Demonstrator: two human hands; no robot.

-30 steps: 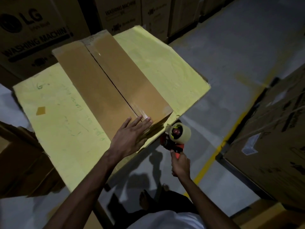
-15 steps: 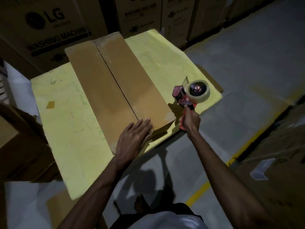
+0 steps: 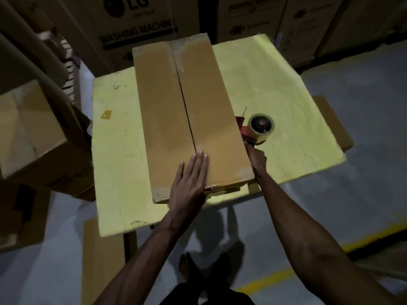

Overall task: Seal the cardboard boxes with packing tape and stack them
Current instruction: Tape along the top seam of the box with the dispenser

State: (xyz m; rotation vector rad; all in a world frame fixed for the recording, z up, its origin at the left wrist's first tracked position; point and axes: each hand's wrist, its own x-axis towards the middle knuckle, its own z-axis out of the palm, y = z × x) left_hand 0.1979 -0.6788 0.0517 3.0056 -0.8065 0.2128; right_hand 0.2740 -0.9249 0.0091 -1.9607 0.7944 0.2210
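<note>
Right hand (image 3: 258, 161) gripping the tape dispenser (image 3: 256, 128) has moved onto the yellow table (image 3: 286, 95) amid cartons (image 3: 136, 31); left hand (image 3: 190, 181) flat on box (image 3: 163, 102).

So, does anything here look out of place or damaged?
Only small things: a stray brown tape scrap is stuck on the yellow sheet left of the cardboard box, and the box's near edge looks scuffed and crumpled. Nothing is spilled.
</note>
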